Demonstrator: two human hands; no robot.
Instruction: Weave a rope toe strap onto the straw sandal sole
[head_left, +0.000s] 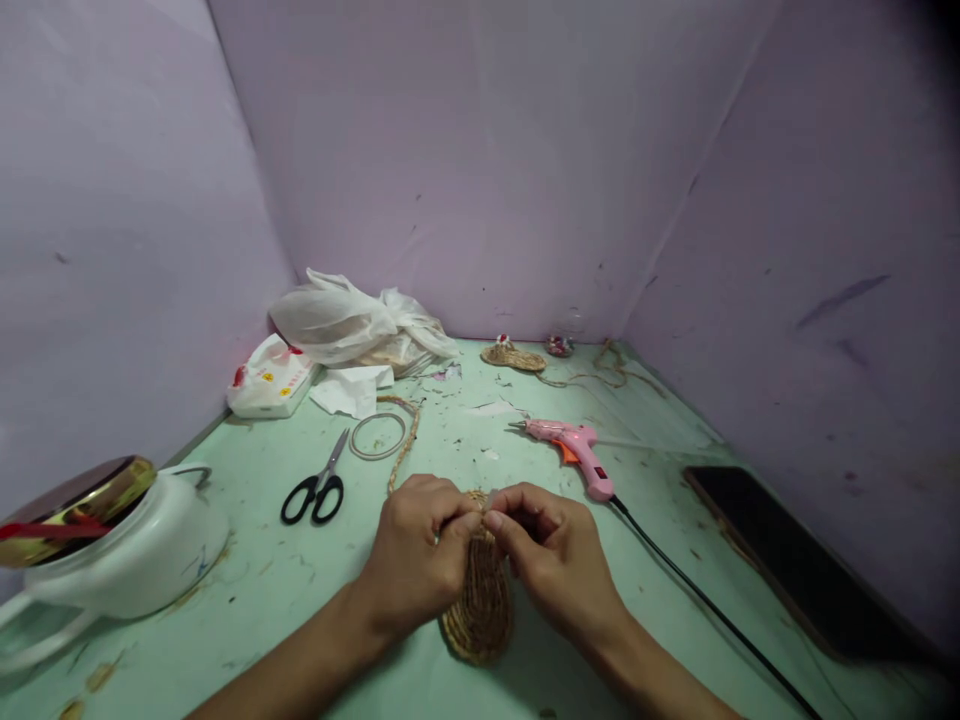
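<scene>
A long oval straw sole (478, 605), coiled from braided strands, lies in front of me with its near end toward me. At its far end my left hand (426, 540) is closed, thumb and fingertips pinching the sole's edge. My right hand (551, 545) is closed on the same end, its thumb tip almost meeting the left thumb. The fingers hide the exact spot they grip. From beyond my left hand a braided straw cord (409, 440) runs away over the table and curves left at its end.
Black-handled scissors (315, 490) and a pale ring (377, 437) lie left. A pink glue gun (566, 450) with a black cable and a dark phone (795, 560) lie right. A white pot (135, 550) stands near left. Behind are a plastic bag (360, 320), tissue pack (274, 380) and small straw sandal (514, 357).
</scene>
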